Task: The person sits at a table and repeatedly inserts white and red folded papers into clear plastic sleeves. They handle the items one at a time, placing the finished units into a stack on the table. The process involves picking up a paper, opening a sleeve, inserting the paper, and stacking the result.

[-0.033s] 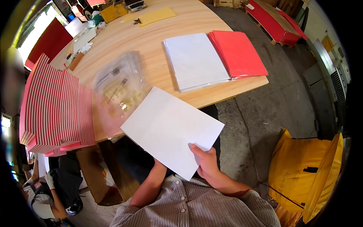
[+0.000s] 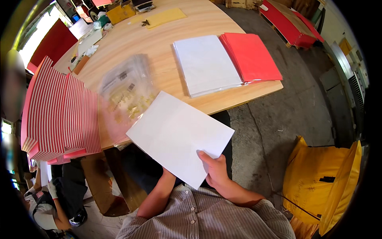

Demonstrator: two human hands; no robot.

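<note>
A big, pale wood worktop [image 2: 123,40] is in front of the person. At its left side is a tall pile [image 2: 61,115] with red and white stripes. A yellow sack [image 2: 310,179] sits over to the person's right, well apart from the worktop. The white paper [image 2: 179,137] is up in front of the person's belly, tilted, with its far corner near the clear bags [image 2: 127,87]. I can't tell if it is one sheet or more. A white pack [image 2: 209,63] and a red pack [image 2: 252,57] lie side by side on the worktop. The right hand [image 2: 217,171] pinches the paper's near edge, thumb on top, other fingers hidden under it. The left hand [image 2: 168,173] is mostly under the paper, so I can't tell what its fingers do.
</note>
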